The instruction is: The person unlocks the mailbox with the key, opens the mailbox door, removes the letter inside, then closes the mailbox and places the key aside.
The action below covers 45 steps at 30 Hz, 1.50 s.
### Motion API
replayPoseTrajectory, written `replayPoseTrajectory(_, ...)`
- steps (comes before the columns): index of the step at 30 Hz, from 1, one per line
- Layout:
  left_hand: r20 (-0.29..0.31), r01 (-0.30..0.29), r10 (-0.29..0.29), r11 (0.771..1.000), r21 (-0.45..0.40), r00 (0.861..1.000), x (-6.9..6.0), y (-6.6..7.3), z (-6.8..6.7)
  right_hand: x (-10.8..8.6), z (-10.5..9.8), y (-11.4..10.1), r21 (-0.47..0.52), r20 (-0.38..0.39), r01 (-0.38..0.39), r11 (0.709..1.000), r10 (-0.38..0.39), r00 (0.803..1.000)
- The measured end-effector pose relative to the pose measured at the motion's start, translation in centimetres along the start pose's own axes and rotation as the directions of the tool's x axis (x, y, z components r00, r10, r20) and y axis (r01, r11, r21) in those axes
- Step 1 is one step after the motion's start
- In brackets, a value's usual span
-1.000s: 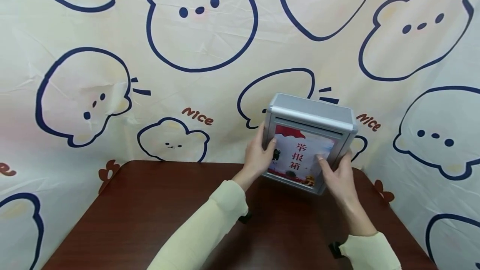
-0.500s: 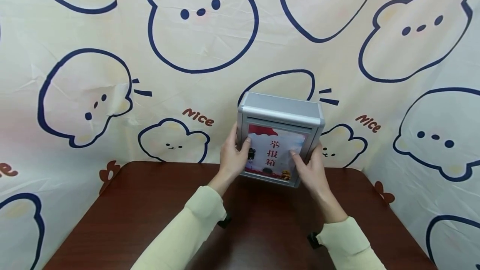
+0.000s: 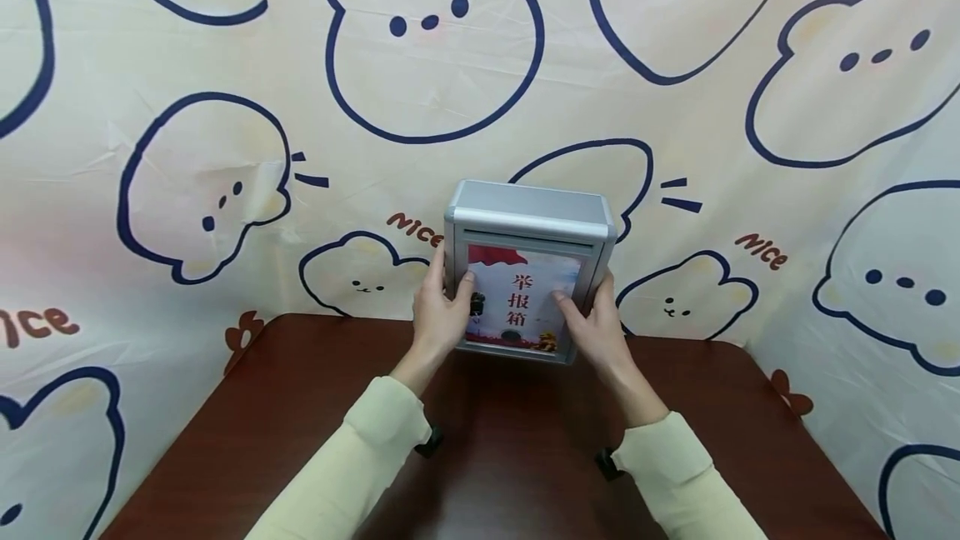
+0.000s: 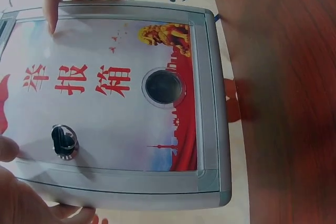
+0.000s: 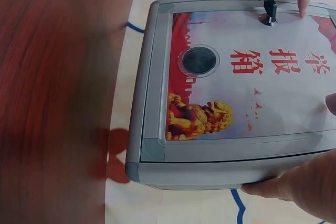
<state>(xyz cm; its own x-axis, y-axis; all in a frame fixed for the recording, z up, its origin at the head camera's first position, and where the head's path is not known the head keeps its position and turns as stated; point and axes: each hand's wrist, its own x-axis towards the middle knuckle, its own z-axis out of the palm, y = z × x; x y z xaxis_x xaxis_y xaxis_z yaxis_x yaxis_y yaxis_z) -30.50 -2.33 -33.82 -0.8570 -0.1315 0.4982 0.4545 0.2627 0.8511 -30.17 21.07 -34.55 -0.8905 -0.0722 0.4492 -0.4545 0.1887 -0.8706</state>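
Note:
A silver metal-framed report box is held up at the back of the table, its printed front panel facing me and leaning slightly. Red Chinese characters, a golden lion and a round dark window mark that panel. Near one edge sits a small black-and-chrome lock. My left hand grips the left side, thumb on the front and fingers around the edge. On the opposite side my right hand holds it likewise. The box's back is hidden.
A dark reddish-brown wooden table lies below the box. Behind it and at both sides hangs a pale cloth printed with cartoon animal heads. Black wrist straps show at the cuffs of the pale sleeves.
Both hands have carried the box leftward, from right of centre towards the table's middle. It is now turned a little straighter. The head view has shifted slightly to the left.

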Motion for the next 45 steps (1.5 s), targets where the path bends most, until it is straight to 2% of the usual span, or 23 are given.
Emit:
replayPoseTrajectory(6,-0.036,0.032,-0.032,0.999,-0.013,0.999,-0.3,-0.1,-1.0,0.6,1.1,0.1,0.024,0.028,-0.002,1.000,0.001,1.000)
replayPoseTrajectory(22,-0.064,0.108,-0.108,0.994,-0.012,0.992,-1.0,-1.1,-2.6,1.1,3.5,1.2,0.063,0.051,-0.031,0.998,0.028,0.998)
replayPoseTrajectory(28,-0.068,0.108,-0.108,0.994,-0.002,0.992,-1.2,-2.1,-2.9,1.3,4.3,2.2,0.067,0.052,-0.058,0.996,0.055,0.997)
replayPoseTrajectory(32,-0.061,0.134,-0.134,0.991,0.001,0.989,-1.2,-2.7,-3.1,1.4,4.7,2.9,0.071,0.061,-0.063,0.995,0.059,0.996)
replayPoseTrajectory(45,-0.054,0.176,-0.176,0.984,0.004,0.983,-1.4,-3.5,-3.3,1.7,5.3,3.4,0.040,0.065,-0.126,0.991,0.123,0.990)
